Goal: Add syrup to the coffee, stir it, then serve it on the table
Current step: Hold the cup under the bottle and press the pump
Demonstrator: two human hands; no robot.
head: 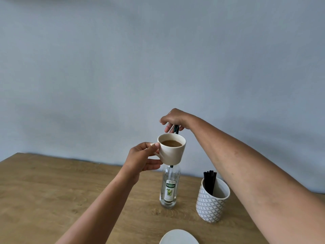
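Note:
My left hand [144, 158] holds a cream coffee cup [173, 152] by its handle, lifted above the table and tilted slightly. Brown coffee fills it. Behind the cup stands a clear glass syrup bottle [169, 189] with a green and white label and a dark pump on top. My right hand [174, 119] rests on the pump head [176, 129], fingers closed on it. The cup hides the bottle's neck and the spout.
A grey-and-white patterned pot [212, 203] with several black stirrers [209, 181] stands right of the bottle. A white saucer [179, 237] lies at the bottom edge. The wooden table [52, 191] meets a pale blue wall behind.

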